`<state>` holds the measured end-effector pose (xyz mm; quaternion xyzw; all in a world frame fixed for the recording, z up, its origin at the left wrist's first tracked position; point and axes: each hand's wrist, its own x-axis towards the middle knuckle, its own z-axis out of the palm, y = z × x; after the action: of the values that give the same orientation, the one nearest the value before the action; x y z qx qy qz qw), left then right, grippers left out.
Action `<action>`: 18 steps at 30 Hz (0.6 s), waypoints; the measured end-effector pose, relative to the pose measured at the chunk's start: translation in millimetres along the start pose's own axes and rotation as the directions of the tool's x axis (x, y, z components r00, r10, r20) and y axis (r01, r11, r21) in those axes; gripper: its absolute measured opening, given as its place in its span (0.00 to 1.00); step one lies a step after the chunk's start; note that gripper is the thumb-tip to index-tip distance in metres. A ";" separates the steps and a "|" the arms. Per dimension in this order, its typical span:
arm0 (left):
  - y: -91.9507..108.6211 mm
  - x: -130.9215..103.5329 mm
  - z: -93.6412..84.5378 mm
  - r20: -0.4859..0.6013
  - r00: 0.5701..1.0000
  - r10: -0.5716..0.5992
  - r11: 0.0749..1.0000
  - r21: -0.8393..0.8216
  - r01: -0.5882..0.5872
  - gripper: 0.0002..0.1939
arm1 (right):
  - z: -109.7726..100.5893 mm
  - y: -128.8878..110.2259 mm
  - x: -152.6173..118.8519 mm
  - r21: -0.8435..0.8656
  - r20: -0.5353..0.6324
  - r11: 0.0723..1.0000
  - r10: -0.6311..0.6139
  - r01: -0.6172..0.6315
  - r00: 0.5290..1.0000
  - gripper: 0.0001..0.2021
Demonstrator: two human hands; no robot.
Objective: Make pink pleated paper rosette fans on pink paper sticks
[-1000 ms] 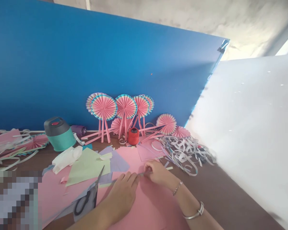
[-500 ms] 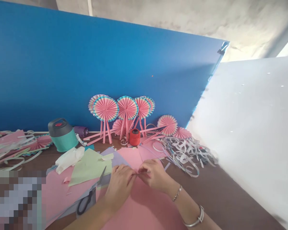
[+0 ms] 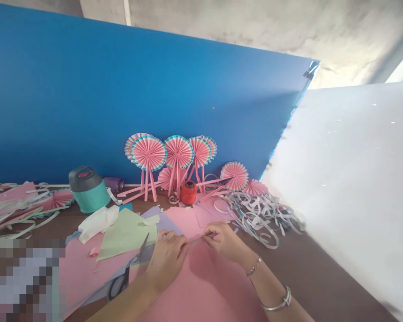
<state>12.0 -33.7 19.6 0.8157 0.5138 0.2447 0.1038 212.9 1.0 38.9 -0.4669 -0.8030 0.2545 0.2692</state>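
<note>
My left hand (image 3: 169, 256) and my right hand (image 3: 221, 241) are both closed, each pinching one end of a thin paper strip (image 3: 196, 240). A short length of it shows between my fingertips; whether it is folded I cannot tell. Under my hands lies a large pink paper sheet (image 3: 208, 290). Left of my left hand, a pair of scissors (image 3: 119, 284) rests among the papers, its blade pointing away from me. A green paper sheet (image 3: 122, 237) lies beyond the scissors.
Several pleated pink paper fans (image 3: 148, 153) lean on the blue panel (image 3: 188, 80). In front stands a red thread spool (image 3: 188, 193). A teal lidded container (image 3: 89, 190) is at the left, with crumpled white tissue (image 3: 98, 223) nearby. Curled paper strips (image 3: 258, 217) pile up at the right.
My right hand has moved a little to the right, away from my left hand. More of the strip shows between them. My left hand has stayed nearly in place.
</note>
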 end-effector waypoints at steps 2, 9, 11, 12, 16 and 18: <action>-0.2 -0.1 1.3 -0.002 1.000 0.001 1.000 -0.004 -0.001 0.15 | 0.3 -0.3 -0.6 0.008 0.011 1.000 -0.004 0.004 1.000 0.07; -1.8 1.2 4.9 -0.012 1.000 0.010 1.000 0.007 -0.010 0.15 | 1.6 1.7 -0.8 0.020 0.001 0.999 -0.050 0.050 0.999 0.08; -1.4 1.3 5.1 -0.011 1.000 0.015 1.000 0.008 -0.015 0.15 | 2.1 2.3 -0.8 0.021 -0.011 0.998 -0.059 0.059 0.998 0.08; -0.9 1.3 4.9 -0.012 1.000 0.017 1.000 0.007 -0.017 0.15 | 2.6 2.6 -0.9 0.025 -0.015 0.998 -0.060 0.060 0.998 0.08; 1.6 0.5 2.6 -0.022 0.999 0.027 1.000 0.014 -0.027 0.14 | 7.4 5.7 -1.0 0.070 -0.036 0.998 -0.006 0.008 0.999 0.07; 2.0 0.2 1.6 -0.031 0.999 0.027 0.999 0.021 -0.026 0.14 | 11.1 8.1 -0.2 0.134 -0.045 0.988 0.078 -0.071 0.996 0.06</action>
<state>14.5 -34.3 19.1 0.8195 0.5069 0.2536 0.0843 210.6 2.6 25.5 -0.4839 -0.7594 0.3052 0.3099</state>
